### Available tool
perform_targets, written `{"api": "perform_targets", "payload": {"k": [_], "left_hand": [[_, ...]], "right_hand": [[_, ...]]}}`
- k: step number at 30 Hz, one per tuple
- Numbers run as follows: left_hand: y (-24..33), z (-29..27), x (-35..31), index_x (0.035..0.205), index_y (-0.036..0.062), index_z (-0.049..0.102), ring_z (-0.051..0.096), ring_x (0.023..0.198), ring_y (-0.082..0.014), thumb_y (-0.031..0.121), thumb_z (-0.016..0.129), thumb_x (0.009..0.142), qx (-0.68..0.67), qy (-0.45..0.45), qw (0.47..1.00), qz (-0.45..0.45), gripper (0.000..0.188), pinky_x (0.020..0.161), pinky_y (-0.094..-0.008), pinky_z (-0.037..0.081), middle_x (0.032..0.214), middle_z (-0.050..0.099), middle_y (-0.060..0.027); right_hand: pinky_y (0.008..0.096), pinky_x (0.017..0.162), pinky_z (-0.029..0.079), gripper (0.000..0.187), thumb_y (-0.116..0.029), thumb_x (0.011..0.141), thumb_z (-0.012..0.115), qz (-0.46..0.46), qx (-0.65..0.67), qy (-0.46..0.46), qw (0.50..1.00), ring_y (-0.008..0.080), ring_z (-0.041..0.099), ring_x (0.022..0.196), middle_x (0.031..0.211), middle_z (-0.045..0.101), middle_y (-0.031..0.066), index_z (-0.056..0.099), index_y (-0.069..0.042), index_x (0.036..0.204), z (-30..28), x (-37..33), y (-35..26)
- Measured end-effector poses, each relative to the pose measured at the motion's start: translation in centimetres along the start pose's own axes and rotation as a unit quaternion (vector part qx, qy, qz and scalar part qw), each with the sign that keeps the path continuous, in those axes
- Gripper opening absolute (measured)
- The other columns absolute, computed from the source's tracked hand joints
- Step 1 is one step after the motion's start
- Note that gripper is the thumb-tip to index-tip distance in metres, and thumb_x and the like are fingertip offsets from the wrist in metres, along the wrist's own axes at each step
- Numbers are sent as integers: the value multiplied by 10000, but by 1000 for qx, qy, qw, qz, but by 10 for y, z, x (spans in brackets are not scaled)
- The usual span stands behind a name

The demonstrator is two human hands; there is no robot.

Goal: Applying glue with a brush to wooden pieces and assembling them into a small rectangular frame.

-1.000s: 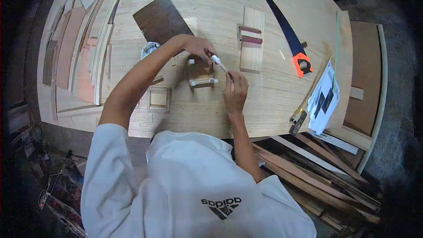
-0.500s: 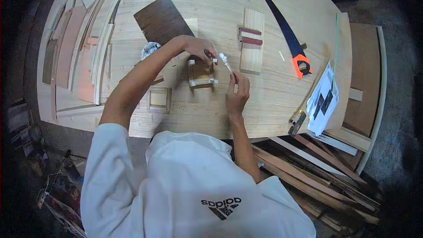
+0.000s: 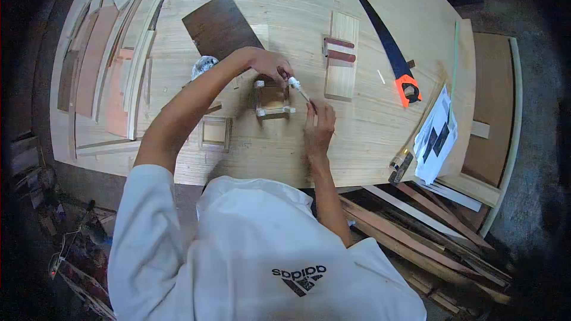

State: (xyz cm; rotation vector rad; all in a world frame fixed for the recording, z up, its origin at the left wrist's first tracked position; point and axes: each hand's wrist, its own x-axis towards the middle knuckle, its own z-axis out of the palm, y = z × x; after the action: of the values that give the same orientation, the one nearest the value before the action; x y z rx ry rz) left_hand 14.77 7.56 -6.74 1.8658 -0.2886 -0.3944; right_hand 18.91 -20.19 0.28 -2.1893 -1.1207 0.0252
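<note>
My left hand (image 3: 269, 63) is closed on the far edge of a small wooden box frame (image 3: 275, 112) near its far right corner. White paste coats the frame's visible corner ends. Between the fingers and thumb of my right hand (image 3: 320, 125) is a thin stick (image 3: 304, 94), its tip thick with white paste. That tip touches or nearly touches the far right corner, right by my left fingertips. Part of the frame's far side is hidden under my left hand. A second small square wooden frame (image 3: 215, 120) lies to the near left.
A crumpled plastic-wrapped bundle (image 3: 205, 66) and a dark brown board (image 3: 221, 25) lie beyond my left forearm. Right of my hands are a pale board (image 3: 340, 77) with reddish strips and an orange-handled saw (image 3: 392, 47). Wood strips (image 3: 140, 77) line the left; a brush-like tool (image 3: 401, 165) sits near right.
My right hand has brought the stick's pasted tip up and left, closing the gap to the frame's far right corner. My left hand keeps its hold on the frame.
</note>
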Motion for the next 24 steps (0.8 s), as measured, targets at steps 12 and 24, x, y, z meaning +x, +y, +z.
{"api": "perform_targets", "payload": {"k": [12, 24], "left_hand": [[13, -4, -1, 1121, 24, 678, 578, 846, -147, 318, 738, 878, -13, -14, 1000, -12, 386, 784, -338, 477, 908, 693, -48], [22, -6, -4, 1191, 43, 675, 619, 994, -210, 282, 728, 902, -9, -31, 999, -4, 379, 905, -371, 478, 1077, 699, -94]], "right_hand": [[431, 888, 482, 133, -61, 928, 660, 1, -22, 28, 999, 319, 625, 970, 1021, 662, 133, 672, -33, 1058, 9, 0, 3], [452, 914, 466, 147, -81, 952, 629, 53, 34, 52, 997, 323, 613, 1002, 1035, 653, 132, 656, -39, 1091, 9, 2, 1]]}}
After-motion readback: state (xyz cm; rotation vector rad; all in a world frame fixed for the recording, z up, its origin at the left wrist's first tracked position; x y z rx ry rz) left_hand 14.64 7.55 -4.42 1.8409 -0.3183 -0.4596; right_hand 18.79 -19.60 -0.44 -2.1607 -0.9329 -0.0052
